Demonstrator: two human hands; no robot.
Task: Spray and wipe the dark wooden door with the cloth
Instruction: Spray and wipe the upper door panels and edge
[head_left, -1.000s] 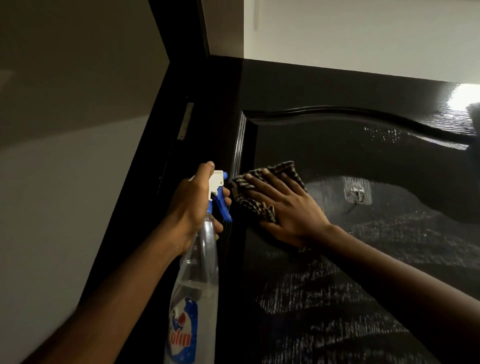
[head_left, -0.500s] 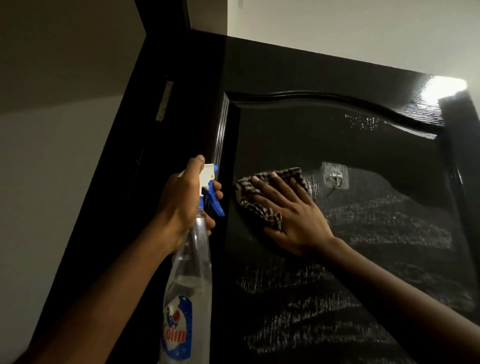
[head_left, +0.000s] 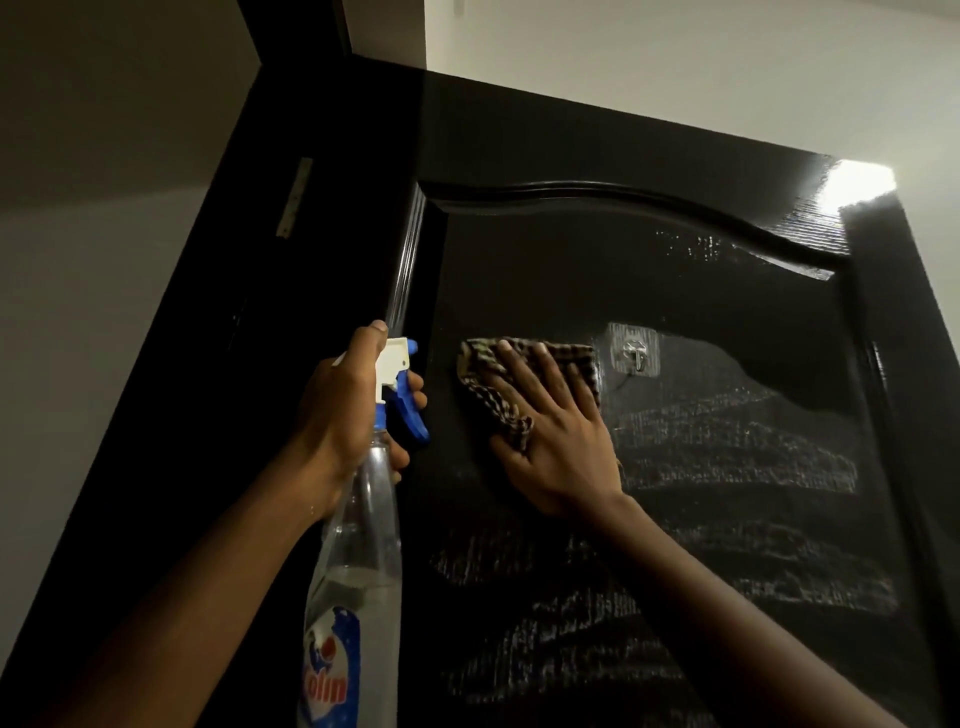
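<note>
One dark wooden door (head_left: 649, 291) fills the view, its glossy panel streaked wet. One clear spray bottle (head_left: 363, 561), partly filled with clear liquid, stands upright in the left hand (head_left: 345, 415), which is wrapped round its neck. One checked cloth (head_left: 498, 387) lies flat under the right hand (head_left: 558, 441), fingers spread, pressing it to the panel. One small adhesive hook (head_left: 635, 349) sits just beside the cloth.
</note>
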